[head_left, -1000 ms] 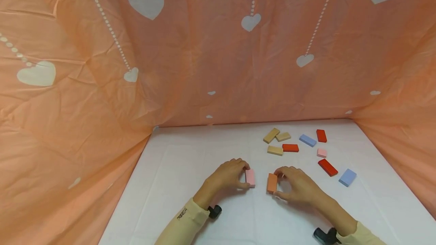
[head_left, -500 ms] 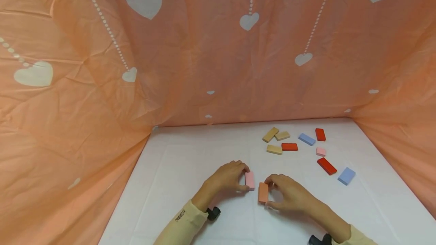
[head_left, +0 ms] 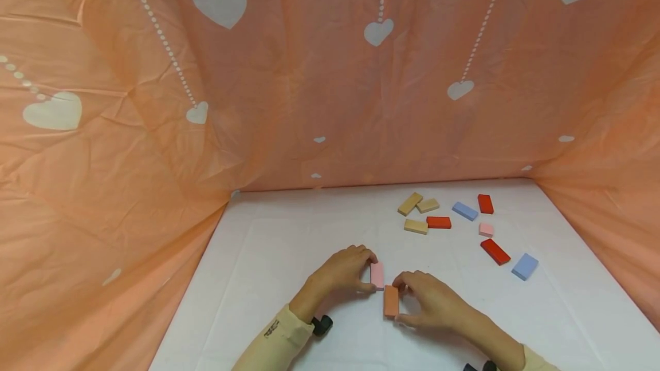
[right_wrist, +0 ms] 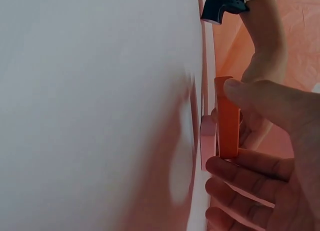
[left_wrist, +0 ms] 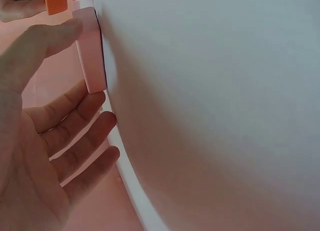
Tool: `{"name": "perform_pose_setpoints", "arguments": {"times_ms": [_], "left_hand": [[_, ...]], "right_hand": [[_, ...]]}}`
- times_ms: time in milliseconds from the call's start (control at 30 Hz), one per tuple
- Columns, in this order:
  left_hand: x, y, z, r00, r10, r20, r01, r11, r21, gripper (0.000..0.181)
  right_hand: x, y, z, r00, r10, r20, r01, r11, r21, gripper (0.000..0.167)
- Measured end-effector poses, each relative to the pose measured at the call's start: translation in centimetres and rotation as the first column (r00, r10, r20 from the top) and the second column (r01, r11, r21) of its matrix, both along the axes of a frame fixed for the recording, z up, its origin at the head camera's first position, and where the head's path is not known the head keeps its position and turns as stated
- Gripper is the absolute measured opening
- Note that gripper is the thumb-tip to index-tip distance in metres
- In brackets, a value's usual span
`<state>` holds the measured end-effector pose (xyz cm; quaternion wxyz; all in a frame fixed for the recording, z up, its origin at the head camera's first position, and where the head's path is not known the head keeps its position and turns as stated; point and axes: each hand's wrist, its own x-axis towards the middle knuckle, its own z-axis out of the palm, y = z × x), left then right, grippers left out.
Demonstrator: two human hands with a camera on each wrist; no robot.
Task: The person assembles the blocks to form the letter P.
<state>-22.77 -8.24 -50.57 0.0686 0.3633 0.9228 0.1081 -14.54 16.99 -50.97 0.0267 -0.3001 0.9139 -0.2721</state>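
Note:
My left hand (head_left: 337,271) pinches a pink block (head_left: 377,276) by its two ends, thumb at the near end and fingertips at the far end. In the left wrist view that pink block (left_wrist: 91,51) lies against the white surface. My right hand (head_left: 433,301) grips an orange block (head_left: 391,302) the same way, just right of and nearer than the pink one. The right wrist view has the orange block (right_wrist: 228,118) between thumb and forefinger, apparently off the surface, the pink block (right_wrist: 208,143) behind it. Whether the two blocks touch, I cannot tell.
Toward the back right lie three tan blocks (head_left: 415,227), three red blocks (head_left: 495,251), two blue blocks (head_left: 525,267) and a small pink block (head_left: 486,229). An orange curtain with white hearts (head_left: 330,85) encloses the white table (head_left: 278,233) behind and at the sides.
My right hand has brought the orange block left and nearer, up close to the pink block. My left hand, holding the pink block, has barely shifted. The other blocks stay put.

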Motion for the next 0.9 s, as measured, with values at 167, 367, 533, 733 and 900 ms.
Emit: {"name": "perform_pose_setpoints", "arguments": {"times_ms": [167,367,533,733,900], "left_hand": [[0.4,0.3,0.1,1.0,-0.001,0.001,0.001,1.0,-0.012,0.055],[0.9,0.5,0.5,1.0,0.001,-0.001,-0.001,1.0,-0.032,0.056],[0.9,0.3,0.6,1.0,0.022,0.019,-0.021,1.0,-0.018,0.054],[0.8,0.1,0.4,0.999,0.033,0.007,-0.033,0.999,0.0,0.047],[0.8,0.2,0.3,0.999,0.041,-0.004,-0.042,0.999,-0.01,0.045]], "right_hand": [[0.2,-0.4,0.0,1.0,0.029,0.004,-0.029,1.0,0.005,0.056],[0.4,-0.8,-0.2,0.998,0.054,-0.013,-0.054,0.998,0.013,0.057],[0.5,-1.2,-0.3,0.999,0.049,0.0,-0.049,0.998,0.035,0.058],[0.7,-1.4,-0.4,0.998,0.059,-0.032,-0.058,0.998,0.036,0.059],[0.8,-1.6,-0.5,0.996,0.067,-0.057,-0.066,0.997,0.032,0.06]]}}
